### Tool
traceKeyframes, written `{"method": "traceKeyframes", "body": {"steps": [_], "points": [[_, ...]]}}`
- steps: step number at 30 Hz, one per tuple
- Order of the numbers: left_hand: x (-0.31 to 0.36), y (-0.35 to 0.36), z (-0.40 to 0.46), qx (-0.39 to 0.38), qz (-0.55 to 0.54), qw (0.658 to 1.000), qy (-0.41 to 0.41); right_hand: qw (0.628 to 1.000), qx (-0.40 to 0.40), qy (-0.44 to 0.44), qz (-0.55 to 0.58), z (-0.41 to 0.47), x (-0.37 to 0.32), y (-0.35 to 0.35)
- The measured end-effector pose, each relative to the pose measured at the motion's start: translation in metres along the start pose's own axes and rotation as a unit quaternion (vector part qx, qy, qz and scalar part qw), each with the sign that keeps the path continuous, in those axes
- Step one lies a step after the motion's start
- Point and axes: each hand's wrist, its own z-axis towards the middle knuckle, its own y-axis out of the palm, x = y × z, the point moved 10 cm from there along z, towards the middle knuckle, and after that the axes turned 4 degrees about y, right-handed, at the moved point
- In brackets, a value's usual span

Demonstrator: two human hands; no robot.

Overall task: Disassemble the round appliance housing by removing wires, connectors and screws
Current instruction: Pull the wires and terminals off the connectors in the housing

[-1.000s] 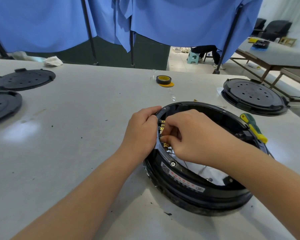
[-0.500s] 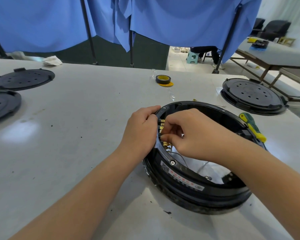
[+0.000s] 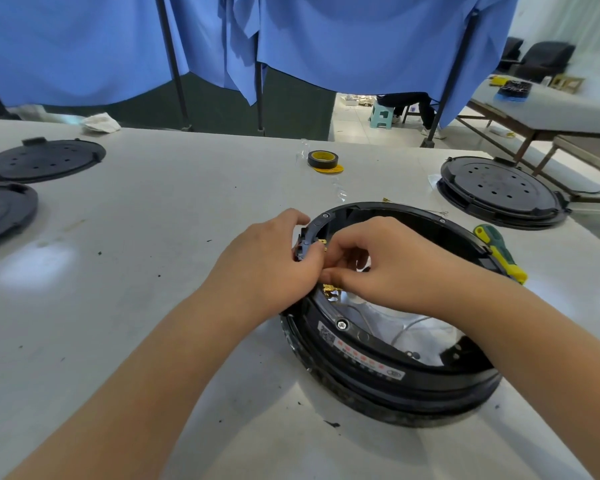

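Observation:
The round black appliance housing (image 3: 378, 372) lies on the white table, an open ring with a label and a screw (image 3: 342, 324) on its near rim. My left hand (image 3: 271, 265) grips the ring's left wall from outside. My right hand (image 3: 388, 261) reaches inside the ring, fingers pinched on a brass connector (image 3: 329, 289) at the left inner wall; several brass terminals show below the fingertips. Thin white wires (image 3: 406, 332) lie on the housing's pale floor. What the fingertips hold is partly hidden.
A green and yellow screwdriver (image 3: 497, 252) rests by the housing's far right rim. A black perforated lid (image 3: 499, 192) sits at the right, two more lids (image 3: 42, 161) at the left. A tape roll (image 3: 323, 160) lies behind. Blue curtains hang beyond the table's far edge.
Both hands stay at the housing's left wall. My right fingers have shifted slightly at the connector and my left thumb now overlaps the rim more; the housing has not moved.

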Motion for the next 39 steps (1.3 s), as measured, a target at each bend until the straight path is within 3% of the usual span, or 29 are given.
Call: {"method": "traceKeyframes", "body": {"steps": [4, 10, 15, 21, 29, 39], "points": [[0.007, 0.0, 0.0, -0.003, -0.01, 1.0, 0.02, 0.999, -0.032, 0.013, 0.024, 0.001, 0.003, 0.001], [0.017, -0.003, -0.001, -0.01, -0.003, 0.998, 0.063, 0.999, -0.02, 0.004, -0.032, 0.002, 0.0, 0.001], [0.019, 0.003, -0.001, -0.042, -0.001, 0.997, 0.07, 0.999, -0.032, 0.0, -0.044, 0.004, -0.002, 0.002], [0.019, -0.002, -0.001, 0.002, 0.013, 0.997, 0.075, 0.999, -0.002, 0.028, -0.037, 0.003, 0.008, 0.004], [0.019, 0.001, -0.001, -0.019, 0.0, 0.997, 0.075, 0.998, -0.037, -0.017, -0.048, 0.003, -0.004, 0.002], [0.021, 0.0, -0.001, -0.015, 0.001, 0.997, 0.072, 0.998, -0.022, 0.006, -0.052, 0.002, 0.002, 0.003]]}}
